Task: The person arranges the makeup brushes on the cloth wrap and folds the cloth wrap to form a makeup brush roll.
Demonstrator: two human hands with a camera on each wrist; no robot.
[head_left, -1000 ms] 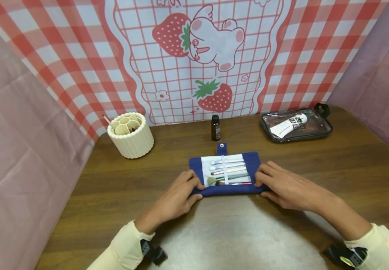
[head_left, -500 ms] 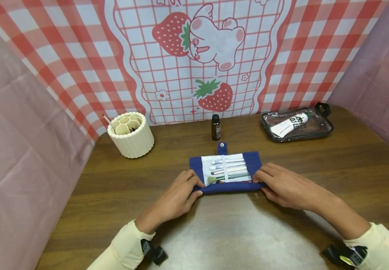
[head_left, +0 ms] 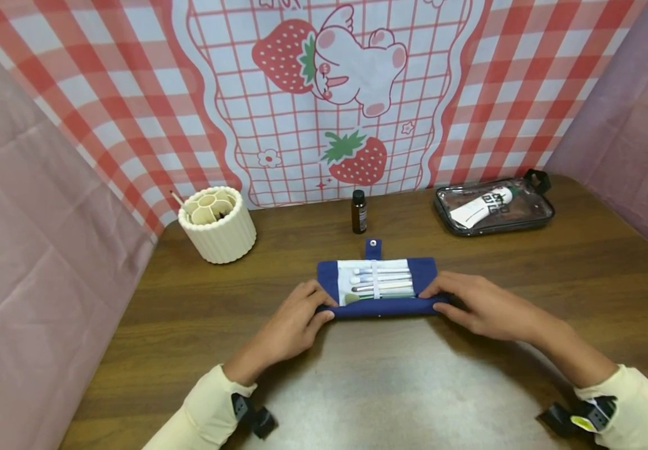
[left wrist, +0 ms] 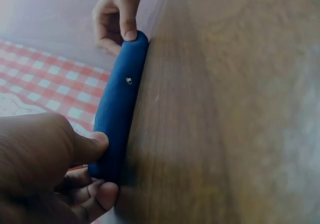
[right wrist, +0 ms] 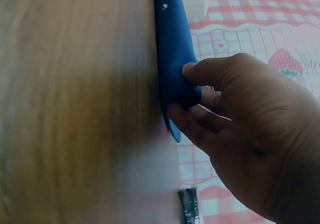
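A blue fabric brush roll lies mid-table, its near side rolled into a tube and its far part flat. Several makeup brushes rest on the white lining under a white strap; the nearest one is partly covered by the rolled edge. A strap tab with a metal snap points to the back. My left hand grips the tube's left end between thumb and fingers. At the right end, my right hand pinches it likewise. In the left wrist view a metal stud shows on the tube.
Behind the roll stands a small dark bottle. A cream ribbed holder with compartments is at back left. At back right lies a clear black-edged pouch with a white tube in it. A checkered cloth hangs behind the table.
The near edge has been rolled further away from me, covering the red-handled brush and part of the green one. Both hands moved slightly forward with it, and the right fingers shifted their hold.
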